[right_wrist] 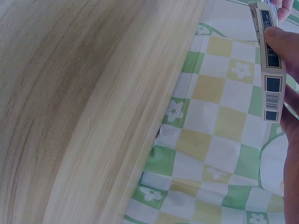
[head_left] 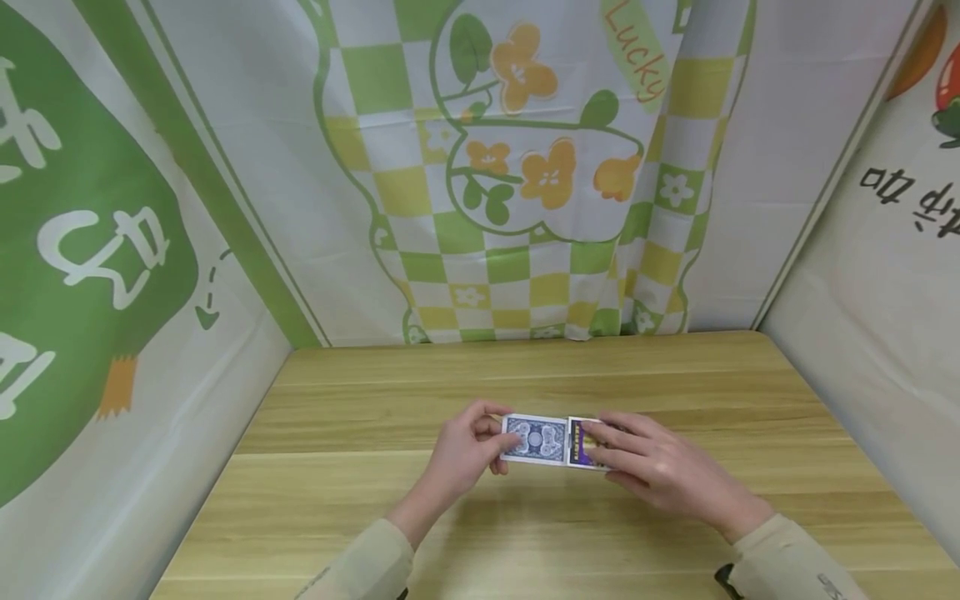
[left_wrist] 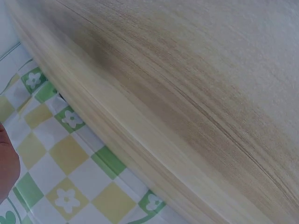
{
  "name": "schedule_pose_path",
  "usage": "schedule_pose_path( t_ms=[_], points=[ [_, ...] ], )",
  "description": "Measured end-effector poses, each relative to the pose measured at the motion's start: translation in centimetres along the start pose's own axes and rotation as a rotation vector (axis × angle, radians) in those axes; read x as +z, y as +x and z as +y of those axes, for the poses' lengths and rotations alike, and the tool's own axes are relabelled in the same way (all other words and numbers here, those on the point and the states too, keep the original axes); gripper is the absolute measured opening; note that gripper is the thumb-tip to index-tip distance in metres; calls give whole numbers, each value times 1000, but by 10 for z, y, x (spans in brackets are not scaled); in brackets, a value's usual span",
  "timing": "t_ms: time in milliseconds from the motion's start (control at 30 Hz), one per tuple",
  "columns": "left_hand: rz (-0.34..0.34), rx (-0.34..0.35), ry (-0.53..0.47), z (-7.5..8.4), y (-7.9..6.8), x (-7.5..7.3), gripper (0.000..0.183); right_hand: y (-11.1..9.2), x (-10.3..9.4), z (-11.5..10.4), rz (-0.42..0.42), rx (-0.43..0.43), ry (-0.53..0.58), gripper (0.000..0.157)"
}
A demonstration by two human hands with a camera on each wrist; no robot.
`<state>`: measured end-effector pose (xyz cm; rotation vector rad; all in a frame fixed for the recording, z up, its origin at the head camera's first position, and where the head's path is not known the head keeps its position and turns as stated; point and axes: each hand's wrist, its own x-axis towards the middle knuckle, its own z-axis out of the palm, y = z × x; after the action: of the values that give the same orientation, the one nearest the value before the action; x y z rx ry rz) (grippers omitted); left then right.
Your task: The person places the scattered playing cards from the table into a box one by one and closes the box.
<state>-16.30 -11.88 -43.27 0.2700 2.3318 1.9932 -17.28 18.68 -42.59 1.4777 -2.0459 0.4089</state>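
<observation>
Blue-backed playing cards stick out of the left end of a small card box in the head view. My left hand pinches the free end of the cards, thumb on top and fingers beneath. Around the box is my right hand, whose fingers lie across its purple and yellow face and hide much of it. From the right wrist, the box shows its narrow side and a barcode, with a thumb pressed on it. Only a bit of the left hand enters the left wrist view.
Both hands are over a wood-grain table. Behind its far edge hangs a green and yellow checked curtain. Printed cloth walls stand at the left and right.
</observation>
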Motion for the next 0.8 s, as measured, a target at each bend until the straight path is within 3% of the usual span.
schedule_pose_path(
  t_ms=[200, 400, 633, 800],
  points=[
    [-10, -50, -15, -1, 3, 3, 39, 1, 2, 1, 22, -15, 3, 37],
    [5, -68, 1, -1, 5, 7, 41, 2, 1, -1, -36, 37, 16, 37],
    [56, -17, 44, -1, 4, 11, 29, 3, 1, -1, -40, 48, 17, 38],
    [52, 20, 96, 1, 2, 12, 20, 4, 2, -1, 2, 24, 11, 37]
  ],
)
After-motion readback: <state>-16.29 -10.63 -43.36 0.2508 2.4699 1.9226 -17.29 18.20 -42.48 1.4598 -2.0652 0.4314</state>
